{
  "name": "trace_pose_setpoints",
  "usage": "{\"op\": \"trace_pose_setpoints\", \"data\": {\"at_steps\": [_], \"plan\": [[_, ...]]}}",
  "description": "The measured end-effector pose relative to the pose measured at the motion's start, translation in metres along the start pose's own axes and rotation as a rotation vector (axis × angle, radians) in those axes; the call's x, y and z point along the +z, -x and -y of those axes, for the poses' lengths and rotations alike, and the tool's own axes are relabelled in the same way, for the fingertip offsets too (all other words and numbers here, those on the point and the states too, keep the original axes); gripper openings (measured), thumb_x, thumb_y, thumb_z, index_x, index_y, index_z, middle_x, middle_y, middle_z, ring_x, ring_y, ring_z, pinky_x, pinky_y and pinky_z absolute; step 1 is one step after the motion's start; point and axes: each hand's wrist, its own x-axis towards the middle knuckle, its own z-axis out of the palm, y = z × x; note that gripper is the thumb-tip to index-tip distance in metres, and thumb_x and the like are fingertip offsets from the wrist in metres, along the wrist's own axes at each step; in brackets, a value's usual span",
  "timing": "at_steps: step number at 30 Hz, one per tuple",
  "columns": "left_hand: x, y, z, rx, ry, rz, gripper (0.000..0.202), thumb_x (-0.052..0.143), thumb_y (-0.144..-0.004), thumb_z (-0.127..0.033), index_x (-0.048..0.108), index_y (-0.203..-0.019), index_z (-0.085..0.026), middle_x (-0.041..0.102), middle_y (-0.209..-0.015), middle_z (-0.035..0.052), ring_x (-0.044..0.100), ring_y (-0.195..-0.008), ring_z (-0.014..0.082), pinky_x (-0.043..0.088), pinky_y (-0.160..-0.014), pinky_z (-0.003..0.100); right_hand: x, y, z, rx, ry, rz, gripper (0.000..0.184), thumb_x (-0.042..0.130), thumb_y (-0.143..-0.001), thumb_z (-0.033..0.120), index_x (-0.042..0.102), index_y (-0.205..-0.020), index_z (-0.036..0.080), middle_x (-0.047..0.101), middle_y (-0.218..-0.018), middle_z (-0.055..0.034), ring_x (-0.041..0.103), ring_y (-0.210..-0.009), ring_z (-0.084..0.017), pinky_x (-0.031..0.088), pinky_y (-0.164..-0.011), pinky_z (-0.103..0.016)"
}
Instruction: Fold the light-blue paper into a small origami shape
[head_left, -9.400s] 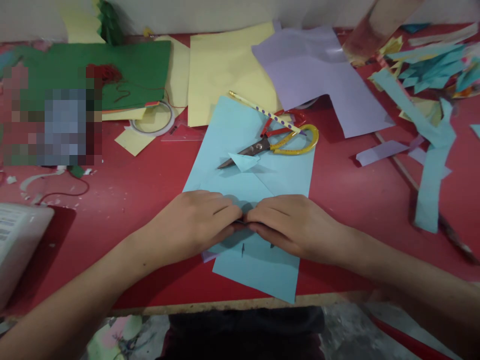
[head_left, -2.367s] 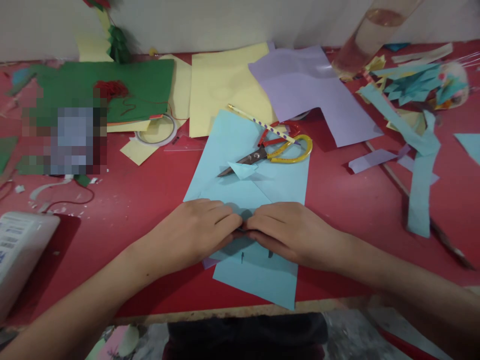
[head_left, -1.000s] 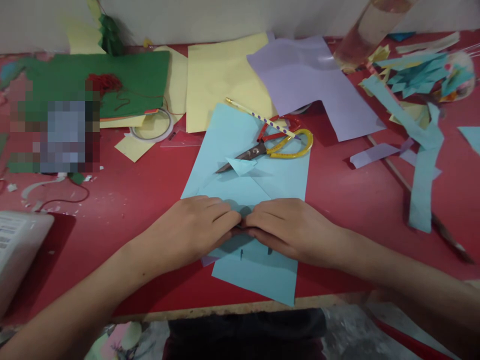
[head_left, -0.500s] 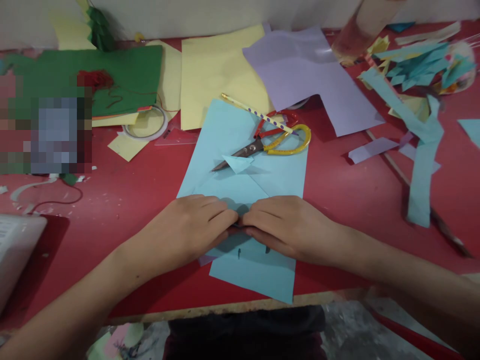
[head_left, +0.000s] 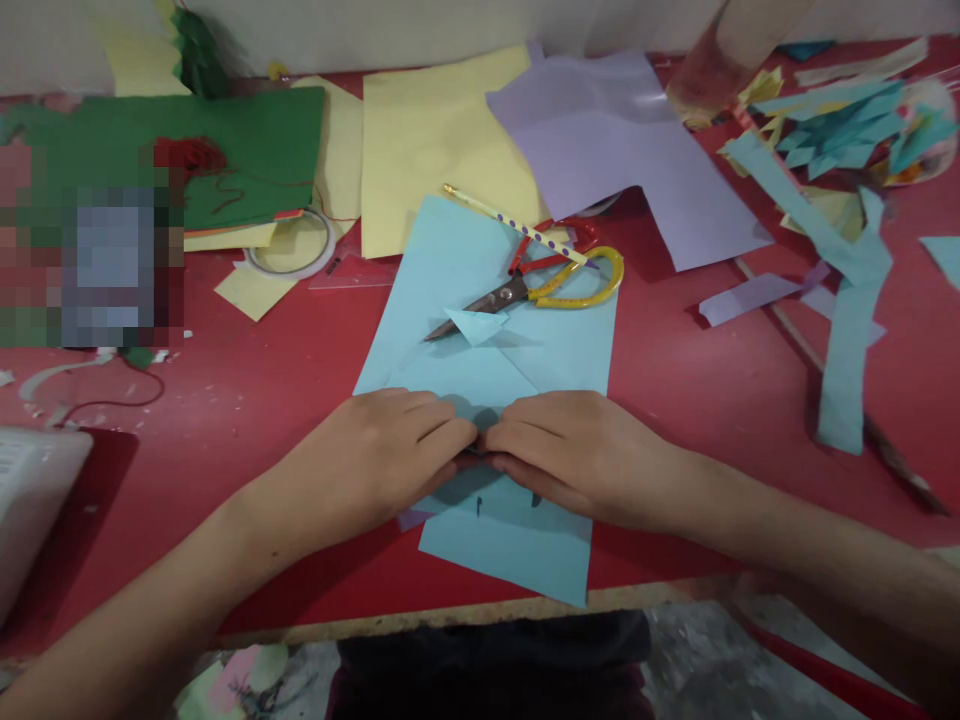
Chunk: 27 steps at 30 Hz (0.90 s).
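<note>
My left hand point(head_left: 405, 440) and my right hand point(head_left: 559, 445) meet almost fingertip to fingertip over light blue paper point(head_left: 510, 550). Both have their fingers closed, thumbs tucked below. A thin dark edge shows between the fingertips; what they pinch is mostly hidden. Short dark marks show on the blue paper just below the hands. Beyond them, scissors point(head_left: 506, 295) with one red and one yellow handle lie on a blue sheet point(head_left: 431, 260). A small folded blue paper piece point(head_left: 476, 327) rests against the blades, and a dotted pencil point(head_left: 502, 218) crosses the handles.
Behind lie a yellow sheet point(head_left: 442, 150), a purple sheet point(head_left: 600, 130) and a green sheet point(head_left: 262, 150). A tape roll point(head_left: 328, 245) is at left, near a white box-like object point(head_left: 45, 480). Blue paper strips point(head_left: 840, 390) and a thin stick point(head_left: 892, 460) lie at right.
</note>
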Motion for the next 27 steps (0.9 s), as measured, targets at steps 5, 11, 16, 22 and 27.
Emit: {"op": "trace_pose_setpoints", "data": {"at_steps": [5, 11, 16, 22, 27], "plan": [[-0.0006, -0.0003, -0.0004, 0.008, -0.010, -0.009, 0.022, 0.042, -0.098, -0.024, 0.051, -0.080, -0.016, 0.050, -0.072, 0.0010, 0.044, -0.065, 0.0160, 0.029, -0.057, 0.031, 0.0001, 0.0002, 0.0003, -0.005, 0.000, -0.009, 0.030, 0.037, -0.100, 0.027, 0.064, -0.093, 0.015, 0.064, -0.076, -0.0027, 0.055, -0.066, -0.015, 0.036, -0.059, -0.028], [0.0000, -0.0013, -0.0003, 0.009, -0.017, -0.002, 0.023, 0.042, -0.098, -0.023, 0.051, -0.078, -0.016, 0.050, -0.071, 0.0011, 0.043, -0.064, 0.0155, 0.028, -0.057, 0.030, 0.0002, -0.0002, 0.0005, -0.007, -0.001, -0.010, 0.029, 0.038, -0.099, 0.026, 0.064, -0.093, 0.015, 0.064, -0.076, -0.0025, 0.055, -0.066, -0.015, 0.036, -0.058, -0.028], [-0.0002, -0.0012, -0.0002, -0.001, 0.010, 0.006, 0.023, 0.041, -0.098, -0.022, 0.051, -0.079, -0.016, 0.051, -0.072, 0.0008, 0.043, -0.064, 0.0153, 0.029, -0.057, 0.030, 0.0001, 0.0005, 0.0000, -0.008, -0.002, -0.010, 0.029, 0.039, -0.099, 0.026, 0.065, -0.093, 0.015, 0.063, -0.076, -0.0029, 0.054, -0.065, -0.016, 0.036, -0.058, -0.028], [-0.0013, -0.0004, -0.0010, 0.000, -0.010, 0.006, 0.022, 0.042, -0.098, -0.024, 0.051, -0.079, -0.016, 0.050, -0.071, 0.0008, 0.043, -0.065, 0.0159, 0.028, -0.058, 0.030, 0.0000, 0.0008, 0.0000, -0.004, 0.002, 0.006, 0.029, 0.038, -0.099, 0.026, 0.064, -0.094, 0.015, 0.064, -0.077, -0.0029, 0.054, -0.067, -0.015, 0.036, -0.060, -0.028], [-0.0002, 0.0013, -0.0002, -0.017, 0.018, 0.045, 0.022, 0.041, -0.098, -0.024, 0.052, -0.081, -0.016, 0.051, -0.074, 0.0011, 0.044, -0.066, 0.0156, 0.029, -0.060, 0.030, 0.0002, 0.0006, 0.0004, 0.000, 0.006, 0.010, 0.027, 0.040, -0.099, 0.025, 0.065, -0.093, 0.015, 0.063, -0.076, -0.0026, 0.055, -0.068, -0.017, 0.037, -0.060, -0.029]]}}
